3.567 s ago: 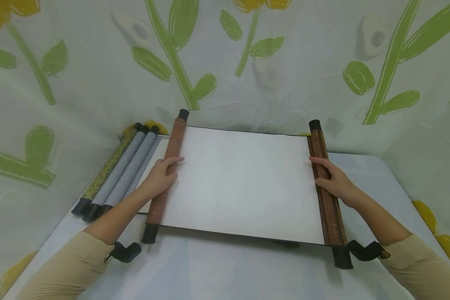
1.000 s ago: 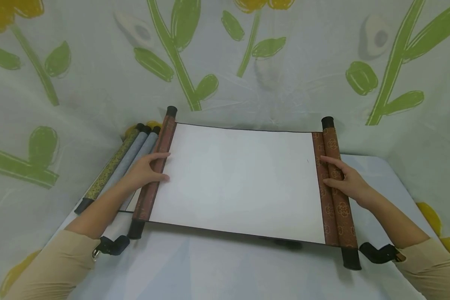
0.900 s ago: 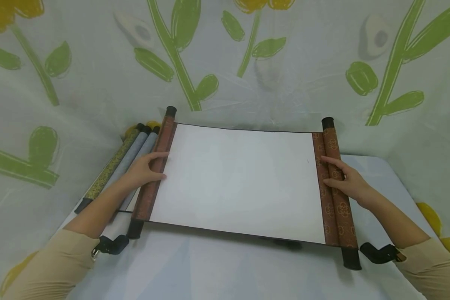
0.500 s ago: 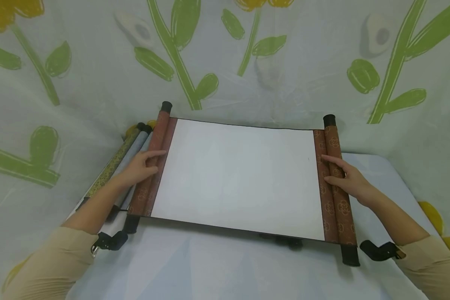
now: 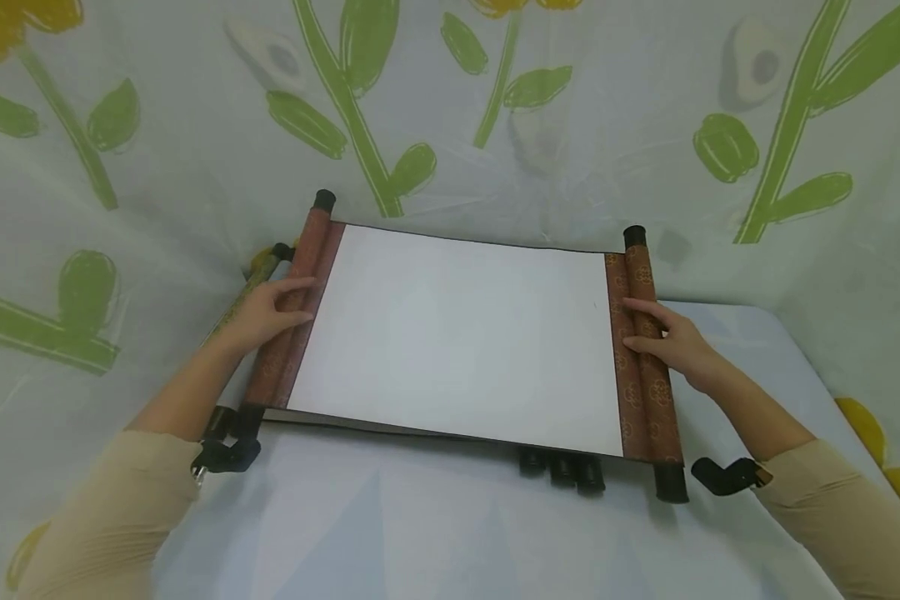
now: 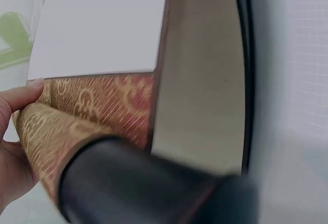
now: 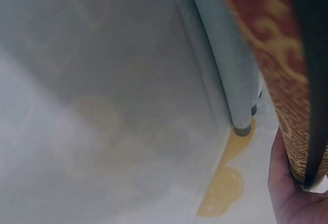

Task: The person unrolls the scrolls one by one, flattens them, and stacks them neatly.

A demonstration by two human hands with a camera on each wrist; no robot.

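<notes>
An unrolled hanging scroll (image 5: pixel 457 333) with a blank white sheet stretches between my hands, over the table. My left hand (image 5: pixel 258 315) grips its left roller (image 5: pixel 270 367), thumb and fingers around the reddish-brown patterned cloth. My right hand (image 5: pixel 675 343) holds the right roller (image 5: pixel 658 400) the same way. Black knobs cap both rollers; in the left wrist view one black end cap (image 6: pixel 133 183) fills the foreground. The right wrist view shows the patterned roller (image 7: pixel 287 85) in my right hand (image 7: pixel 284 183), with blue-grey rollers (image 7: pixel 225 65) beneath it.
Several black roller ends (image 5: pixel 562 469) stick out under the scroll's front edge. At the left lies a yellow-green patterned roller (image 5: pixel 251 283), partly covered. A beige sheet (image 6: pixel 202 80) with a black edge lies below the held scroll. A flower-printed curtain (image 5: pixel 570 167) stands behind the table (image 5: pixel 420 533).
The left roller has turned outward, baring a brown cloth strip beside the white sheet. The scroll has risen and lately shifted left; more black roller ends show beneath it.
</notes>
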